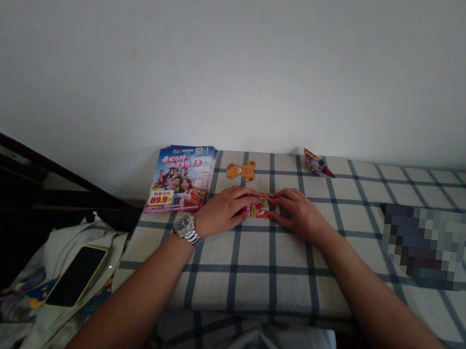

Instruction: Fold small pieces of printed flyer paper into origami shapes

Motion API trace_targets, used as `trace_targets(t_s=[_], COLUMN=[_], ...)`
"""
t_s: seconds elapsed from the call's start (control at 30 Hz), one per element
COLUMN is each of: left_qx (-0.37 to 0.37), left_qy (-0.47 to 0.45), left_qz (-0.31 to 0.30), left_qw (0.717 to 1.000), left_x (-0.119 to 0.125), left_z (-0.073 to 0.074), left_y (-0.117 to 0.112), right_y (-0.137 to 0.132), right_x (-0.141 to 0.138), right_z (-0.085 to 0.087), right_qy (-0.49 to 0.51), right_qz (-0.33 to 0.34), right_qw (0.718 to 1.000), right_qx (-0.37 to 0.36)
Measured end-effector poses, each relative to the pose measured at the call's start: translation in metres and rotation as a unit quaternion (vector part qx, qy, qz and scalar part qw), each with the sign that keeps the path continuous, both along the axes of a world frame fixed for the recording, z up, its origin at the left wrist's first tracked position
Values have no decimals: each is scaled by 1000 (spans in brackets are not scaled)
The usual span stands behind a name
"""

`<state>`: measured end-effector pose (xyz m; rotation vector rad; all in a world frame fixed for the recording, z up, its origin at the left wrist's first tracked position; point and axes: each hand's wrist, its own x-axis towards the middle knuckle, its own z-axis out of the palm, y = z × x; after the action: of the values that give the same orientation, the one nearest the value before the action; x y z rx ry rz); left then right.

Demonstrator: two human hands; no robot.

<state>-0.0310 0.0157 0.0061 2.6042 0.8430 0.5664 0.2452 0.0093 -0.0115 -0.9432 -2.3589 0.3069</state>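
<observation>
A small red printed paper piece lies on the checked cloth between my two hands. My left hand, with a metal watch on the wrist, rests over its left edge, fingers pressed down on it. My right hand presses on its right edge with bent fingers. Much of the paper is hidden under the fingers.
A stack of colourful flyers lies left of my hands. An orange bear-shaped cutout and a folded paper piece sit near the wall. A dark phone rests on a bag at lower left. A blurred patch covers the right.
</observation>
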Motion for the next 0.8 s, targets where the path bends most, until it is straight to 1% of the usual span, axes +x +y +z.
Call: trace_targets(t_s=[0.17,0.4,0.8], left_qx=[-14,-19,-12], left_qy=[-4,6,8], left_qz=[-6,-27,-25], left_qw=[1000,999,1000], left_x=[-1,-6,-6], left_z=[1,3,4], left_y=[0,0,0], right_y=[1,-1,0], right_x=[1,0,1], right_z=[-2,2,-2], right_qy=[2,7,-2], right_qz=[-2,-1,-6], right_qw=[1000,1000,1000], right_qx=[-6,-8,2])
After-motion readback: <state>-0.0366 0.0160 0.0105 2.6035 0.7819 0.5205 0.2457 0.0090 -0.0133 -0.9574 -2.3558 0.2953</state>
